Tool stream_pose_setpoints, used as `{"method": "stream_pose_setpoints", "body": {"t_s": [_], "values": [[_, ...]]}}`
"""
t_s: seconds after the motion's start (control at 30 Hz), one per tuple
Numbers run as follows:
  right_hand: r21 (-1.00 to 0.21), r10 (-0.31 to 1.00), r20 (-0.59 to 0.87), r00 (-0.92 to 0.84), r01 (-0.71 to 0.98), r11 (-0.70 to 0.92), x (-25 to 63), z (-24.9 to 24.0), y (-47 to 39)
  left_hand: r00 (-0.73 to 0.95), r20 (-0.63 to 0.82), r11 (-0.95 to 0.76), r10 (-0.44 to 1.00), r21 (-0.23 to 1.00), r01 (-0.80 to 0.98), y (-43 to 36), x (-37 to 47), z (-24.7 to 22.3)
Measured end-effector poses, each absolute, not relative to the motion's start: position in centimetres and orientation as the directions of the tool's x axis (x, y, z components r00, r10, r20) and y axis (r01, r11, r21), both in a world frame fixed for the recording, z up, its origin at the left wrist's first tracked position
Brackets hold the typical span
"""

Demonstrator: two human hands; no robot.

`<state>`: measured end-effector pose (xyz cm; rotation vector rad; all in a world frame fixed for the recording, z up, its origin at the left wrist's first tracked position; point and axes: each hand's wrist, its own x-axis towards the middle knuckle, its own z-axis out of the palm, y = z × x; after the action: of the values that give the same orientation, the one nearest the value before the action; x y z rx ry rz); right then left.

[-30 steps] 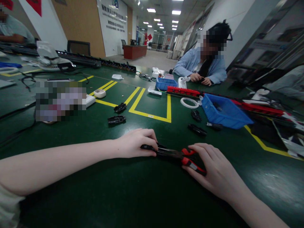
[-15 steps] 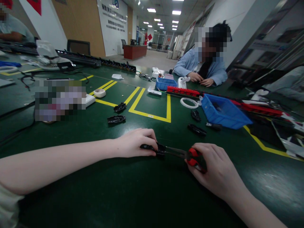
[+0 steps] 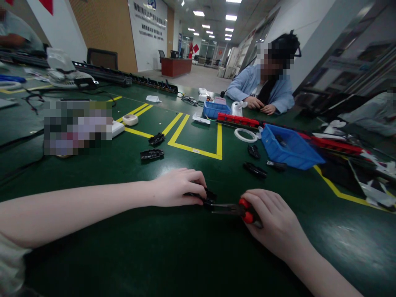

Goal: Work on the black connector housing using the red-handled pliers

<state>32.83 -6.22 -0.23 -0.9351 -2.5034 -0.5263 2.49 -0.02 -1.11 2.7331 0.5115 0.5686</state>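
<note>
Right at the centre, your left hand (image 3: pixel 181 187) had a black part (image 3: pixel 210 194) pinched between thumb and fingers, its end poking out to the right of that grip, low over the green table (image 3: pixel 123 247). And there was your right hand (image 3: pixel 274 218), wrapped around the red-handled pliers (image 3: pixel 233 209), their jaws slightly apart, tips right beside that end; whether they touched, you could not tell! Doing this well seemed to call for a firm left pinch, fingers clear of the tips, and a square bite before any squeeze, lest the part twist. Beyond the left grip lay two black pieces (image 3: pixel 152 154); beyond the pliers, three dark pieces (image 3: pixel 255 169), and past those, farther right, the blue bin (image 3: pixel 293 152)
</note>
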Motion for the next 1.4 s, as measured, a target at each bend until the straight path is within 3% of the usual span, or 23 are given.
{"method": "stream_pose_setpoints", "body": {"t_s": [0.3,0.57,0.97,1.4], "values": [[0.298,0.496,0.531,-0.686,0.700,0.649,32.3,0.2,-6.6,0.882,0.304,-0.879,0.360,0.427,0.211,-1.2,3.1,-0.8],[0.159,0.564,0.519,-0.642,0.721,0.674,31.5,-0.1,-6.7,0.908,0.273,-0.884,0.317,0.433,0.178,-2.6,3.8,-0.6],[0.189,0.536,0.427,-0.728,0.652,0.734,31.0,0.1,-6.3,0.941,0.249,-0.923,0.229,0.363,0.128,-2.6,3.9,-0.3],[0.213,0.602,0.329,-0.728,0.678,0.703,30.6,0.7,-6.7,0.937,0.259,-0.930,0.232,0.340,0.136,-2.5,3.8,-0.3]]}}
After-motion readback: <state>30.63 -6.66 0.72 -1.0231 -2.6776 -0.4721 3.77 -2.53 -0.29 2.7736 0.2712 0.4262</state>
